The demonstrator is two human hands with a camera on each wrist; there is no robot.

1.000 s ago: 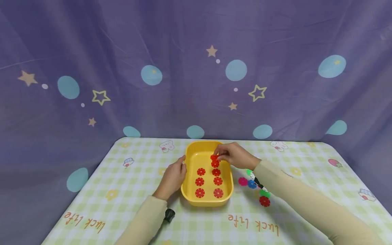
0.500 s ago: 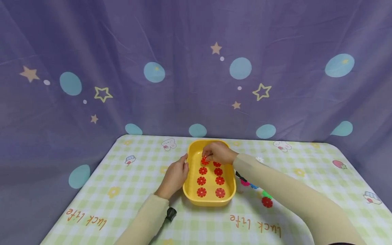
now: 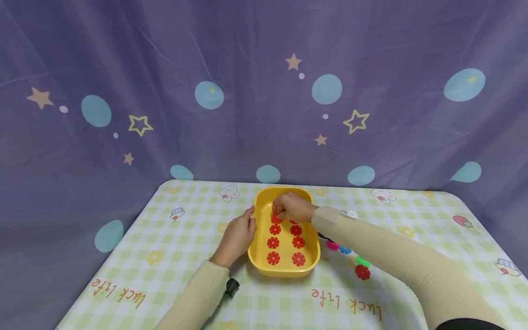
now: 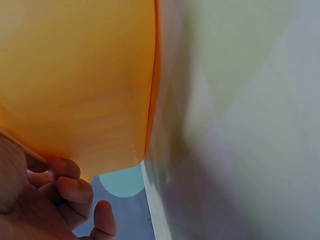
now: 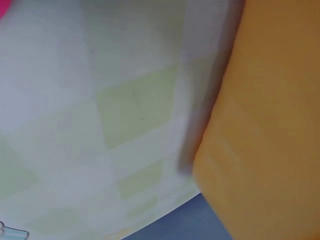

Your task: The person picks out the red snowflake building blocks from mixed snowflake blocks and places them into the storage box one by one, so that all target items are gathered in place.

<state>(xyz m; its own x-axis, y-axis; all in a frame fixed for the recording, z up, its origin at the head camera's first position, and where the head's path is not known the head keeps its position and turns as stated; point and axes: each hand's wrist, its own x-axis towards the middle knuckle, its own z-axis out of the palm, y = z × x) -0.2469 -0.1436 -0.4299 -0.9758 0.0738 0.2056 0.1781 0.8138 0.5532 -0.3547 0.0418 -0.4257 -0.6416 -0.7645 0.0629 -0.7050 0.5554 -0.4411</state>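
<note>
A yellow plastic tray [image 3: 285,251] stands on the table, with red notched discs in two columns on its floor; one is the near-left disc [image 3: 273,258]. My left hand [image 3: 236,237] grips the tray's left rim, and in the left wrist view its fingers [image 4: 70,182] curl under the edge. Over the far half of the tray, my right hand [image 3: 294,207] pinches a red notched disc [image 3: 275,218] at the far end of the left column. That hand partly covers the far discs of the right column. Only the tray's outer wall [image 5: 270,110] shows in the right wrist view.
Right of the tray, partly under the right forearm, lie loose notched discs: pink [image 3: 332,245], blue [image 3: 345,250], green [image 3: 363,261], red [image 3: 363,272] and white [image 3: 352,214]. A checked cloth [image 3: 185,256] covers the table; a purple curtain [image 3: 239,133] hangs behind.
My right hand has moved left from the tray's right column to the far end of the left column, where a red disc now sits under its fingertips. The left hand keeps its grip.
</note>
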